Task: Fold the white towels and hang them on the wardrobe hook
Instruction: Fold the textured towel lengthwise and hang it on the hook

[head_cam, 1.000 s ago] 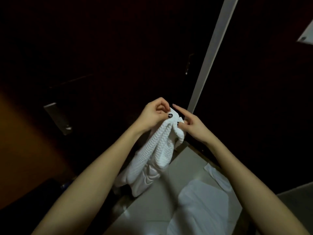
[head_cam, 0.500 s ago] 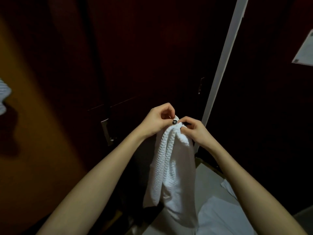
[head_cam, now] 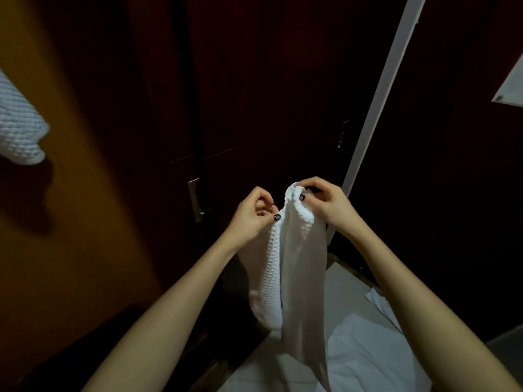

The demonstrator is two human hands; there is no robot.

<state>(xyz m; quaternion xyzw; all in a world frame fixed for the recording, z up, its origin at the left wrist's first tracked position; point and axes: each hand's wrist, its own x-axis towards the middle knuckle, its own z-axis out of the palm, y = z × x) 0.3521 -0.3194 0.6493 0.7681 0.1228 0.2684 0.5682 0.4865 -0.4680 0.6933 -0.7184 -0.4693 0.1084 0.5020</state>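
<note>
Head view: white waffle towel [head_cam: 297, 273] hangs at frame centre, gathered lengthwise. Left hand [head_cam: 250, 216] and right hand [head_cam: 329, 206], close together, each pinch its bunched top edge. Soft, light and limp, it should drape freely; holding the gathered top looks best for hooking. A second towel [head_cam: 19, 128] hangs at the frame's left edge.

Both your bare forearms reach forward and converge. Your left hand [head_cam: 254, 217] is curled, its thumb and fingers pinching the white towel [head_cam: 300, 264] at its edge. Your right hand [head_cam: 332, 207], slightly higher, pinches the bunched top.
</note>
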